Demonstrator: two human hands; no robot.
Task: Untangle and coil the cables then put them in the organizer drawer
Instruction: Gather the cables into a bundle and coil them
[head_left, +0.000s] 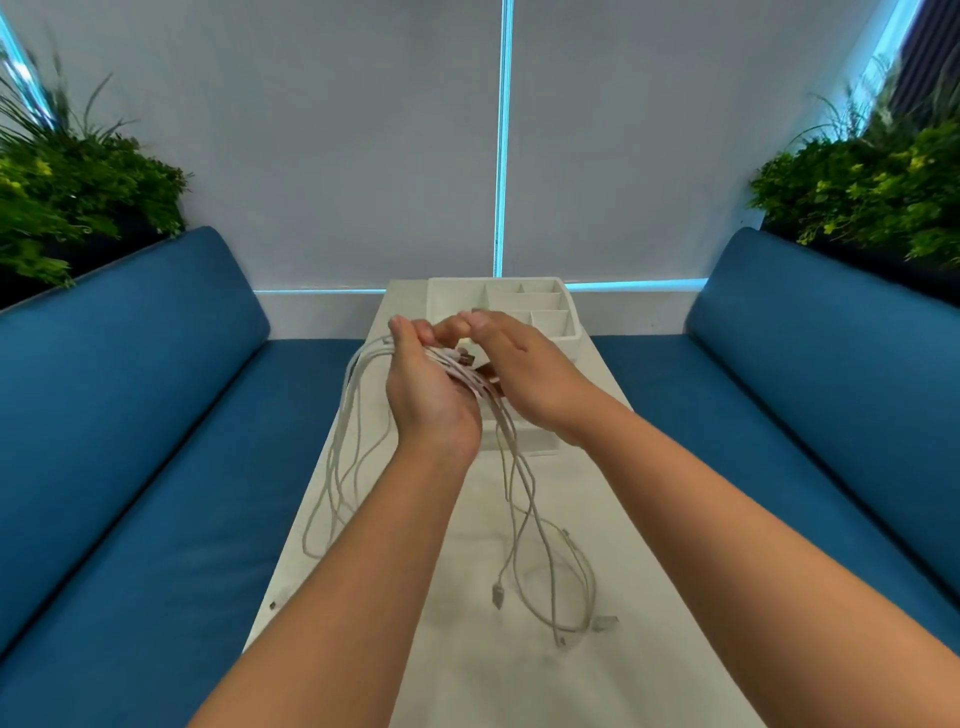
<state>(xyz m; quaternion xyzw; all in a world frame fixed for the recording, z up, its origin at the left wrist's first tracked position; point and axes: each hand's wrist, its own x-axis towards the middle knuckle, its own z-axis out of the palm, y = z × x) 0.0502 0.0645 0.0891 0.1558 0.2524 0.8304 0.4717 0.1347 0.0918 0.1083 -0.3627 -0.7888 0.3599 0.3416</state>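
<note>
Both hands up over the white table, close together, fingertips nearly meeting. Left hand palm-up, grip curled round a bundle of white cables, strands running across the palm. Right hand hovering just beside, fingers bent down toward the bundle near a small dark plug; grip there impossible to judge, fingertips hidden behind the left hand. Cables draped off both sides of the left hand: long loops hanging down on the left, more strands trailing down on the right onto the table, ends and connectors lying loose near the front. White organizer drawer sat at the far end of the table, just beyond the hands, divided into compartments, no cable seen inside. Blue cushioned benches along both sides, green plants behind each, pale blinds at the back.
</note>
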